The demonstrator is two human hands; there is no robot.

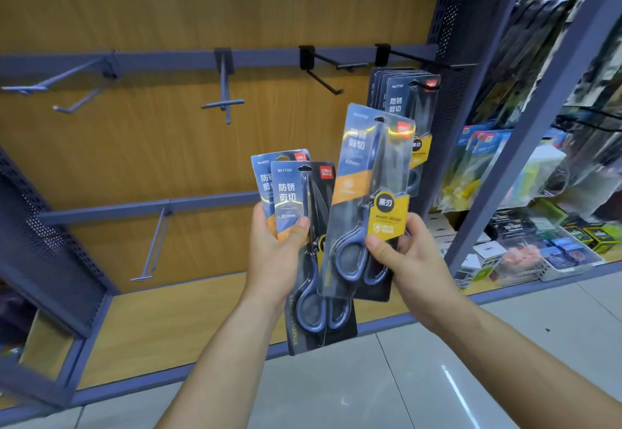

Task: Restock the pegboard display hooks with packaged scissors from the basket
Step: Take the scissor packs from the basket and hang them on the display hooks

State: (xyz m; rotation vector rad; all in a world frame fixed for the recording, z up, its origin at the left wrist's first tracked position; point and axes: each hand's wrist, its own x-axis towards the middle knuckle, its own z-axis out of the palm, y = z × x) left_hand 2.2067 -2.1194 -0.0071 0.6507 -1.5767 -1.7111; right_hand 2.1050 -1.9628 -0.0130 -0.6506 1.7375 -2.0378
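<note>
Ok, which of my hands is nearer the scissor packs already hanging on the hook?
Right. The right hand is below the hanging scissor packs, holding one pack whose top overlaps them. The left hand is farther left, gripping two packs.

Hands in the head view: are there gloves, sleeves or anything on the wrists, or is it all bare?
The left hand and right hand are bare: no gloves, and no rings or tape showing. The left forearm and right forearm are bare too, with no sleeve, watch or wristband in view down to the frame's edge. The thumbnails that show look short and unpainted.
</note>
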